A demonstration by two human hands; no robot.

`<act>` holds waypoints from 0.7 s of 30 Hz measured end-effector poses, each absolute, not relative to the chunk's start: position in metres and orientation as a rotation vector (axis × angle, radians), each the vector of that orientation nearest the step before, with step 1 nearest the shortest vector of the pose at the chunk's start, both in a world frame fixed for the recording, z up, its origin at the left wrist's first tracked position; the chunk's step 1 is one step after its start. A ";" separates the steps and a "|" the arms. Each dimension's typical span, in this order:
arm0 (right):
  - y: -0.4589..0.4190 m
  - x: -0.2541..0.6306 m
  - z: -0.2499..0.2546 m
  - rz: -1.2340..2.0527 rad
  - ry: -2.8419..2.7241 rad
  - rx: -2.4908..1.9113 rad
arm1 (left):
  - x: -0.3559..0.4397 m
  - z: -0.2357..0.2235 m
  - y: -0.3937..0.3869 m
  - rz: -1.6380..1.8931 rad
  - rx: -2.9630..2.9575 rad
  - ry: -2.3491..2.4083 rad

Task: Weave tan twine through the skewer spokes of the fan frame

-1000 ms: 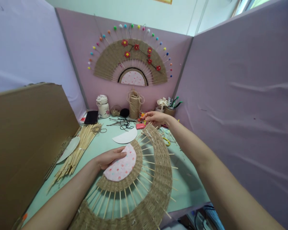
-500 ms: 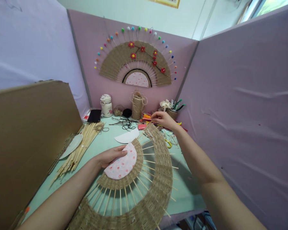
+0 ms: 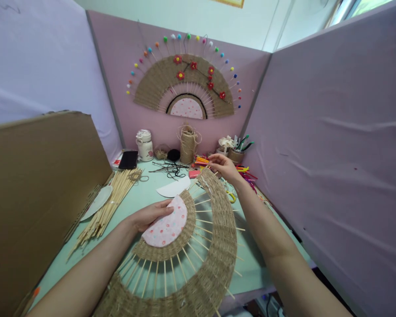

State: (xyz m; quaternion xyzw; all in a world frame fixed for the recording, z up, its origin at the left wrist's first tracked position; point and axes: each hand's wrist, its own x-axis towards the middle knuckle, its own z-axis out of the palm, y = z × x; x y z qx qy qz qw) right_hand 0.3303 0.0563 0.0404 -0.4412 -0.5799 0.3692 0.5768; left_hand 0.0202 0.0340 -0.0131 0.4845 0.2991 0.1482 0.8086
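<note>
Gripping fan (image 3: 224, 229) with left fingers (image 3: 166, 211), unclear whether right fingers (image 3: 215, 157) grasp, green table (image 3: 145, 190), partitions (image 3: 317, 154)

Craft workspace, booth-like. Fabric-covered partitions (image 3: 333, 176) close in a mint-green counter (image 3: 141, 190). Handwork supplies crowd it: heap of thin sticks (image 3: 119, 189), upright twine spool (image 3: 187, 146), brown pot (image 3: 236, 156) of green-handled tools (image 3: 247, 145). Woven wall fan (image 3: 153, 83) on back panel (image 3: 247, 70) (red flowers (image 3: 193, 65), pompom tips (image 3: 165, 39)); plainer fan (image 3: 224, 237) held over counter. Sliver of window (image 3: 366, 6), upper right.
</note>
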 end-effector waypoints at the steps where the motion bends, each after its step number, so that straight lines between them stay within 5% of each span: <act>1: 0.055 0.329 0.041 0.882 -1.342 -1.038 | 0.020 -0.013 0.034 0.318 1.035 0.639; 21: 0.055 0.323 0.028 1.121 -1.193 -0.952 | 0.019 -0.010 0.033 0.364 1.010 0.689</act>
